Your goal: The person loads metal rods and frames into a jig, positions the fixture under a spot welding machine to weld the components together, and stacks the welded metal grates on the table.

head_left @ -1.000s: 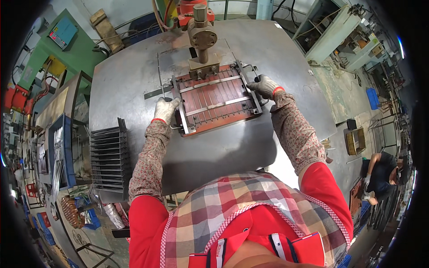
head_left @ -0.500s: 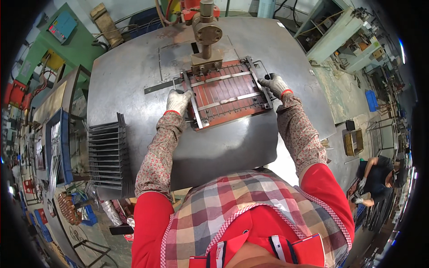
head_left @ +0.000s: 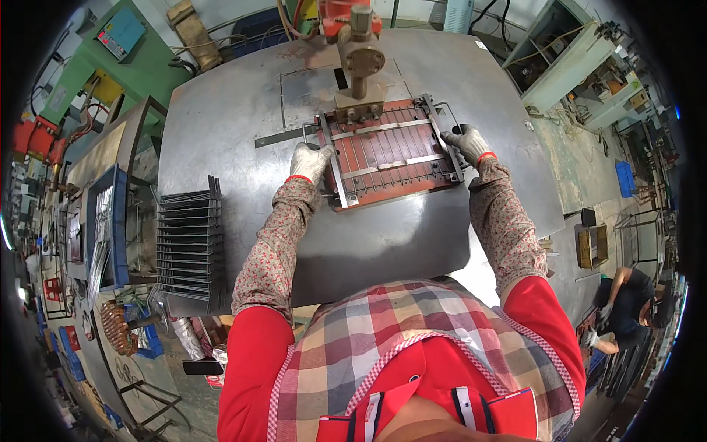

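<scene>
A flat jig point(head_left: 379, 150) lies on the steel table point(head_left: 353, 254), its reddish-brown base crossed by thin metal rods and two flat strips. Metal side bars and loop handles flank it. My gloved left hand point(head_left: 309, 161) is closed on the handle at the jig's left side. On the opposite side, my gloved right hand point(head_left: 470, 143) has its fingers wrapped round the other handle. A machine head point(head_left: 359, 103), a brass-coloured block on a round post, stands over the jig's far edge; whether it touches the rods cannot be made out.
A stack of wire racks point(head_left: 188, 247) sits at the table's left edge. Green machinery point(head_left: 140, 70) stands far left, with a blue bin point(head_left: 110, 228) nearer. On the right are a yellowish box point(head_left: 591, 247) and a co-worker point(head_left: 626, 302) bending over.
My view has swung slightly, shifting the scene rightward in the picture. Both hands keep hold of the jig, which shows no clear movement relative to the machine head.
</scene>
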